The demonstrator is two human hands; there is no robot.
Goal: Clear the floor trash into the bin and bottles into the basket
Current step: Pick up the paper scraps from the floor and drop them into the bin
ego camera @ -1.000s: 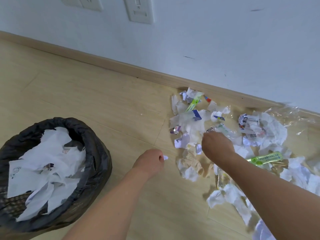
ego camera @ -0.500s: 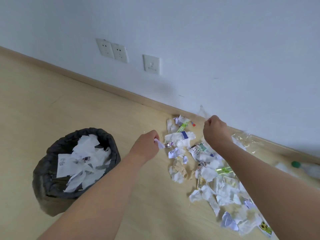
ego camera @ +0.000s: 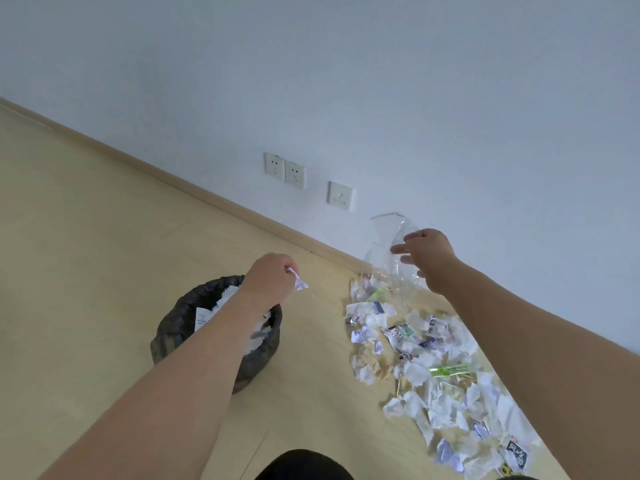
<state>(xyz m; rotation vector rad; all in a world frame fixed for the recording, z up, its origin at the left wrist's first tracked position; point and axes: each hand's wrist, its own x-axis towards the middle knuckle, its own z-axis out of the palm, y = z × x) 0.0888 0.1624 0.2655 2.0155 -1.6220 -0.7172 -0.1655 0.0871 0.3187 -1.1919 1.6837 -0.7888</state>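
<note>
My left hand [ego camera: 272, 280] pinches a small crumpled paper scrap [ego camera: 299, 280], raised just above the far rim of the bin. The bin [ego camera: 180, 320] is a basket lined with a black bag and holds white paper. My right hand [ego camera: 424, 256] is lifted near the wall and holds a sheet of clear plastic film [ego camera: 386, 245] that hangs down toward the floor. A pile of crumpled paper and wrappers [ego camera: 429, 372] is strewn along the floor to the right, with a green wrapper [ego camera: 448, 370] in it. No bottle or basket for bottles is in sight.
A white wall with three sockets [ego camera: 294, 174] and a wooden skirting board [ego camera: 214, 202] runs diagonally behind the trash. The pale wooden floor [ego camera: 86, 254] stretches left of the bin. A dark shape [ego camera: 304, 465] shows at the bottom edge.
Both hands have risen from the floor. The left has carried its paper scrap over toward the bin; the right has pulled the clear film up off the pile. The view has pulled back.
</note>
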